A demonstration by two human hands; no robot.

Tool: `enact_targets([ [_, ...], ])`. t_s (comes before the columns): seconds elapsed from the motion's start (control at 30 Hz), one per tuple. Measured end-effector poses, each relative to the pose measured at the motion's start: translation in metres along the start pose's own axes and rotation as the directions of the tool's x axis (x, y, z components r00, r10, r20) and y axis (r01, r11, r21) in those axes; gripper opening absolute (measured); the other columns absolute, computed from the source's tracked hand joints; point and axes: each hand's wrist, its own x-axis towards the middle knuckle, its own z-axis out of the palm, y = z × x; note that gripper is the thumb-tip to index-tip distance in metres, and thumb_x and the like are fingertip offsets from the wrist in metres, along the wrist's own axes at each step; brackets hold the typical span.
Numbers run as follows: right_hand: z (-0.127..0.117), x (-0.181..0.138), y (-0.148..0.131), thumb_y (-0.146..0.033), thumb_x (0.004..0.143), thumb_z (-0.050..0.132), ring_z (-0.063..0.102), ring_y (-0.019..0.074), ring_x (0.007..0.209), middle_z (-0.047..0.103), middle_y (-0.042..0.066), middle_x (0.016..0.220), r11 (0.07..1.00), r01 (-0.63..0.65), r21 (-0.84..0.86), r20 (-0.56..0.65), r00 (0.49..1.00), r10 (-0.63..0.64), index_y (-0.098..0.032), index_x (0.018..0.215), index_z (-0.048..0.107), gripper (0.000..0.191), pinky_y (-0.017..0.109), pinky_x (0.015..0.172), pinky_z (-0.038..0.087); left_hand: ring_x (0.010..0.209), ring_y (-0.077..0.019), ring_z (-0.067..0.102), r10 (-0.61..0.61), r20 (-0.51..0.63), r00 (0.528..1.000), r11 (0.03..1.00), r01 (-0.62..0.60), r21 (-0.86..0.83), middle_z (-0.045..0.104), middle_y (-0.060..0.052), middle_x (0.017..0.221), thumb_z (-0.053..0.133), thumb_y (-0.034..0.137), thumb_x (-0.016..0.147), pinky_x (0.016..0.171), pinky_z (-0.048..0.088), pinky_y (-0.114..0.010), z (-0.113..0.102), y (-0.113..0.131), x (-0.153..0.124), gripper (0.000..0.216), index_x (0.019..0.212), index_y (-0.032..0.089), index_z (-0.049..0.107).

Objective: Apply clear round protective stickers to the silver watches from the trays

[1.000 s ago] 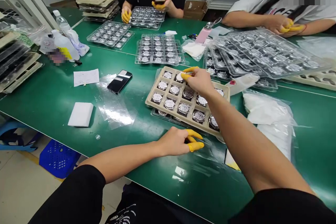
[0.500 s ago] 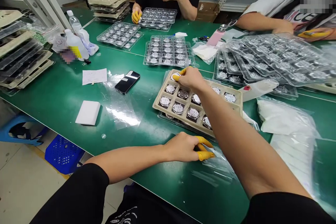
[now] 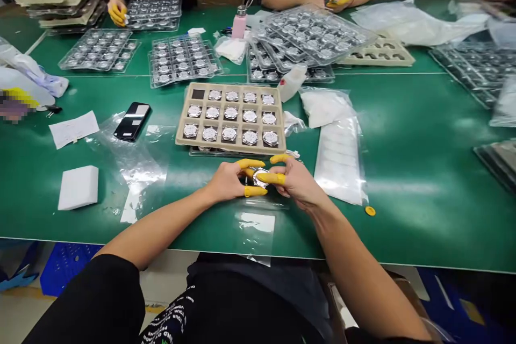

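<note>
My left hand [image 3: 229, 183] and my right hand [image 3: 296, 183], both with yellow finger cots, hold a round silver watch head [image 3: 259, 177] between their fingertips, just in front of a beige compartment tray [image 3: 230, 148]. The tray's cells hold several matching silver pieces in rows. Its far left cell [image 3: 198, 94] shows dark and holds no piece. My fingers hide part of the held piece, and its face is hard to make out.
Clear plastic trays of silver pieces [image 3: 181, 59] lie further along the green bench. A phone [image 3: 132, 121], a white block [image 3: 78, 188] and a white-filled plastic bag [image 3: 337, 156] lie nearby. Co-workers' hands [image 3: 117, 11] [image 3: 338, 2] work across the bench.
My right hand has moved off the tray to meet my left hand in front of it, and both now hold a silver piece. The view has swung, showing the whole tray.
</note>
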Motion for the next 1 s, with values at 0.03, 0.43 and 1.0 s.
enact_targets([
  [0.03,0.002,0.002,0.003,-0.042,0.045,0.096,0.034,0.0054,0.036,0.06,-0.011,0.058,1.0,-0.001,0.02,0.014,1.0,0.001,-0.024,0.102,0.044,0.079,0.019,0.034,0.02,0.086,-0.0167,0.073,0.0,0.022,1.0,1.0,-0.001,0.014,0.079,-0.004,0.094,0.091,0.037,0.062,0.092,0.06,-0.031,-0.001,0.001,-0.001,0.072,0.129,0.018,0.07],
  [0.43,-0.074,0.027,0.015,-0.053,0.073,0.079,0.056,0.0196,0.073,0.07,0.009,0.097,0.638,0.354,-0.684,-0.273,0.687,-0.674,-0.022,0.091,0.073,0.036,0.036,0.065,0.046,0.084,-0.0129,0.071,-0.133,-0.078,0.988,0.982,0.12,-0.148,0.074,-0.003,0.092,0.088,0.018,0.062,0.091,0.059,-0.031,0.0,0.008,0.002,0.059,0.117,0.016,0.068],
  [1.0,-0.012,0.03,-0.001,-0.002,0.083,0.061,0.054,0.0233,0.089,0.074,0.004,0.099,0.017,0.816,-0.578,0.517,0.382,-0.766,-0.026,0.099,0.07,0.03,0.04,0.077,0.035,0.084,-0.0152,0.073,-0.167,-0.098,0.981,0.975,0.15,-0.163,0.076,-0.006,0.096,0.089,0.018,0.061,0.084,0.059,-0.028,0.003,-0.002,0.001,0.057,0.114,0.014,0.069],
])
